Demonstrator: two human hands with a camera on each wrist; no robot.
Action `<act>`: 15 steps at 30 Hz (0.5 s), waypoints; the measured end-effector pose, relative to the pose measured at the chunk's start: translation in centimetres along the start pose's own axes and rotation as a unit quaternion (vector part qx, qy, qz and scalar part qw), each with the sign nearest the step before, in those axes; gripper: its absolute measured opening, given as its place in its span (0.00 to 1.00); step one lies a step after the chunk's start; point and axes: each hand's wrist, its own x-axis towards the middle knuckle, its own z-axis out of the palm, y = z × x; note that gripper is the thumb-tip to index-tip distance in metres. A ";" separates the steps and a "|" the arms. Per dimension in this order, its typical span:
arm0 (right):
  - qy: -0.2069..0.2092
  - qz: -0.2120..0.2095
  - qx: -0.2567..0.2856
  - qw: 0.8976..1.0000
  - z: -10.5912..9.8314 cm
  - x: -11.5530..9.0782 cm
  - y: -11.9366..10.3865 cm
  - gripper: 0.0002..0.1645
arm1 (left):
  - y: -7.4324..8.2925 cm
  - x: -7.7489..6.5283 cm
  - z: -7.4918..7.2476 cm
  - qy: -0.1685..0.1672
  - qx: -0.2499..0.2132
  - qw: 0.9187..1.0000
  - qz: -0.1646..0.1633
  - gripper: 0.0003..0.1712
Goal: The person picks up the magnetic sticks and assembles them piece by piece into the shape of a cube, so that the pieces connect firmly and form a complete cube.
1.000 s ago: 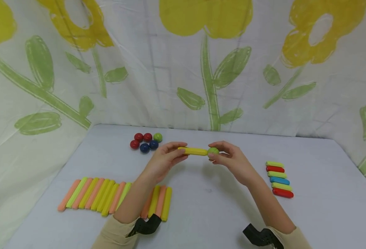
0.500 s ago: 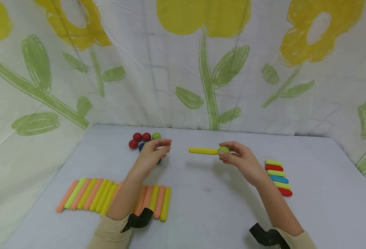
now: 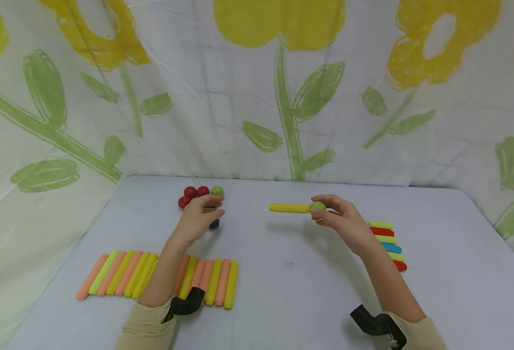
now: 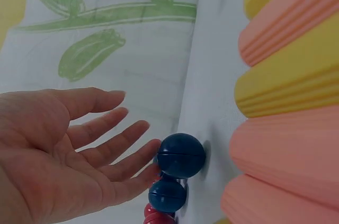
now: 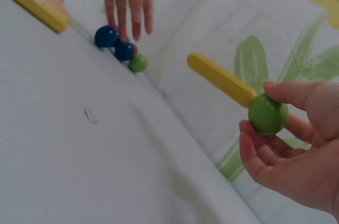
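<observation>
My right hand (image 3: 343, 219) pinches a green ball (image 5: 268, 114) between thumb and fingers, above the table. A yellow stick (image 3: 288, 208) extends leftward from that ball, joined at one end and otherwise unsupported. My left hand (image 3: 197, 218) is over the cluster of balls with fingers extended and nothing in its grasp. In the left wrist view its fingertips are right at a dark blue ball (image 4: 181, 155), beside a second blue ball (image 4: 167, 195). Red balls (image 3: 190, 191) and another green ball (image 3: 217, 190) lie behind the left hand, which partly hides the cluster.
A row of long pink, yellow and lime sticks (image 3: 129, 273) lies front left, partly behind my left forearm. Several short coloured sticks (image 3: 391, 248) are stacked in a column at right, partly covered by my right arm. A flower-printed cloth (image 3: 221, 121) hangs behind the white table (image 3: 300, 301).
My left hand has let go of the yellow stick and moved left to the balls. My right hand has shifted slightly right, carrying the green ball and the stick.
</observation>
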 end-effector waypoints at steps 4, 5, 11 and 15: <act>0.002 0.006 0.003 1.000 -0.2 0.1 0.1 0.32 | -0.2 0.1 -0.1 -0.014 0.013 1.000 -0.009 0.25; 0.003 0.007 0.004 1.000 -0.2 0.1 0.1 0.33 | -0.3 0.1 0.0 -0.020 0.018 1.000 -0.009 0.25; 0.003 0.012 0.006 1.000 -0.4 0.1 0.2 0.33 | -1.0 0.4 0.7 -0.071 0.038 0.997 -0.023 0.24; 0.003 0.015 0.011 1.000 -0.4 0.0 0.3 0.33 | -1.2 0.4 1.1 -0.086 0.040 0.995 -0.029 0.22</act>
